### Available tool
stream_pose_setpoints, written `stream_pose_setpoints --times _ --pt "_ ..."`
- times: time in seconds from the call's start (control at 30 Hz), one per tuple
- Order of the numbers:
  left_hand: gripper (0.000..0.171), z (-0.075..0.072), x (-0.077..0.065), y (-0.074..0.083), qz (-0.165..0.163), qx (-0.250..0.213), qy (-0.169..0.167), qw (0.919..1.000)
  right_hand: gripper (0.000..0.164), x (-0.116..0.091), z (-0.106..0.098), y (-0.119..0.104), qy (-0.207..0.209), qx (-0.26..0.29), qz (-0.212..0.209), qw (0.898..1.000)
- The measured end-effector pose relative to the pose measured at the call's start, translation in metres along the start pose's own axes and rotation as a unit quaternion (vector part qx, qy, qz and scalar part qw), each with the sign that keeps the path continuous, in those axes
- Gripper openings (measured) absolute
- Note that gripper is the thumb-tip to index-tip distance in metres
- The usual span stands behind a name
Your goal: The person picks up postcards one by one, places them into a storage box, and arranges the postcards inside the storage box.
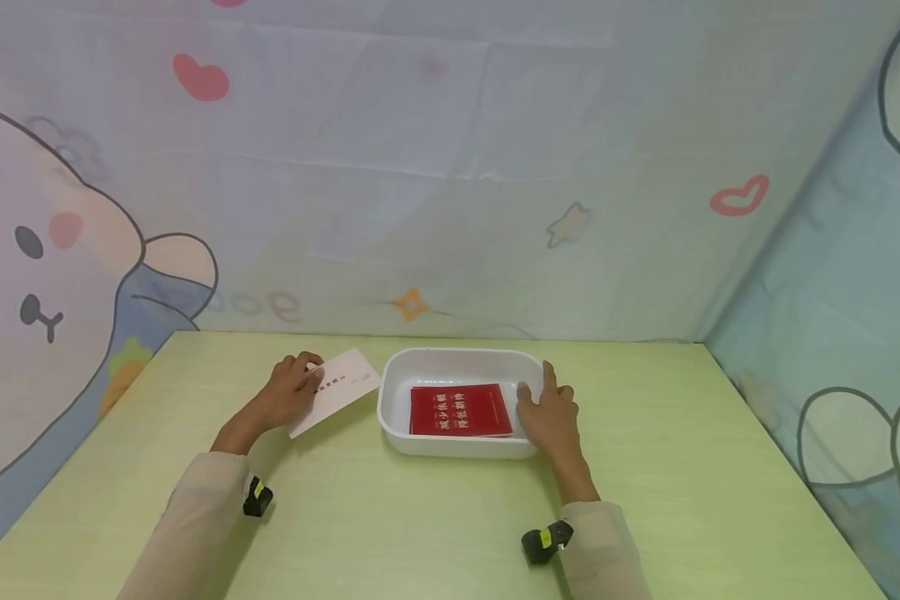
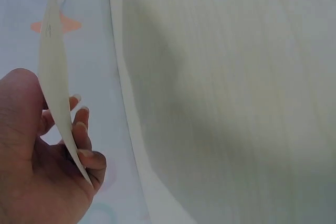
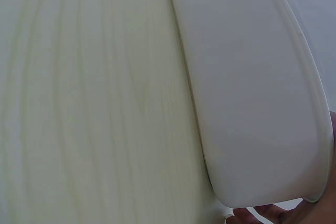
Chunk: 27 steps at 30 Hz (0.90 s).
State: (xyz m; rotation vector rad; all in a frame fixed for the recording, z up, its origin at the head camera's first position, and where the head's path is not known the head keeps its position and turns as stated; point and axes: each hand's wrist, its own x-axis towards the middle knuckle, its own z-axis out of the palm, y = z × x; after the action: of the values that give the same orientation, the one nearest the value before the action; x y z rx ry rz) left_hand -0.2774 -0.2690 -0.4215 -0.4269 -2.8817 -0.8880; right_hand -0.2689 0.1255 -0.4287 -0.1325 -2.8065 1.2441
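My left hand [image 1: 287, 395] holds a pale pink card [image 1: 351, 382] with a row of dark printed characters, just left of the tray. In the left wrist view the card [image 2: 55, 72] is seen nearly edge-on and slightly bowed, between the thumb and the curled fingers. A white plastic tray [image 1: 457, 447] with rounded corners stands on the table. Inside it lie red cards [image 1: 487, 408] with white characters, stacked toward the front. My right hand [image 1: 555, 418] grips the tray's right end, thumb over the rim and fingers outside; its fingers [image 3: 273, 214] show at the tray's lower corner in the right wrist view.
The table [image 1: 390, 525] is light green with a wood grain. Behind it hangs a pale printed cloth [image 1: 450, 208], which also closes off the right side. A black wrist device [image 1: 257, 497] sits at the left sleeve, another [image 1: 546, 542] at the right.
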Motion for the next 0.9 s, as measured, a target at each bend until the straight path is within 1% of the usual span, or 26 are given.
stream_pose_setpoints --times 0.1,0.23,0.5,0.7,0.9 --pt "0.032 0.000 -0.001 -0.002 -0.016 0.005 0.013 0.9998 0.064 0.000 0.000 0.000 -0.003 -0.001 0.002 1.000" --pt "0.034 0.000 0.000 -0.007 -0.022 -0.002 0.023 0.9995 0.064 0.001 -0.001 0.000 -0.006 -0.005 0.007 1.000" --pt "0.034 0.002 0.003 -0.003 -0.001 -0.033 0.018 0.9993 0.065 0.002 -0.001 0.000 -0.006 -0.003 0.006 1.000" --pt "0.032 0.004 0.004 0.003 0.015 -0.037 0.013 0.9991 0.064 0.000 0.000 0.001 -0.004 -0.005 0.004 1.000" --pt "0.034 0.005 0.008 0.011 0.028 -0.030 0.020 0.9990 0.064 0.000 0.000 0.001 -0.002 -0.003 0.001 1.000"
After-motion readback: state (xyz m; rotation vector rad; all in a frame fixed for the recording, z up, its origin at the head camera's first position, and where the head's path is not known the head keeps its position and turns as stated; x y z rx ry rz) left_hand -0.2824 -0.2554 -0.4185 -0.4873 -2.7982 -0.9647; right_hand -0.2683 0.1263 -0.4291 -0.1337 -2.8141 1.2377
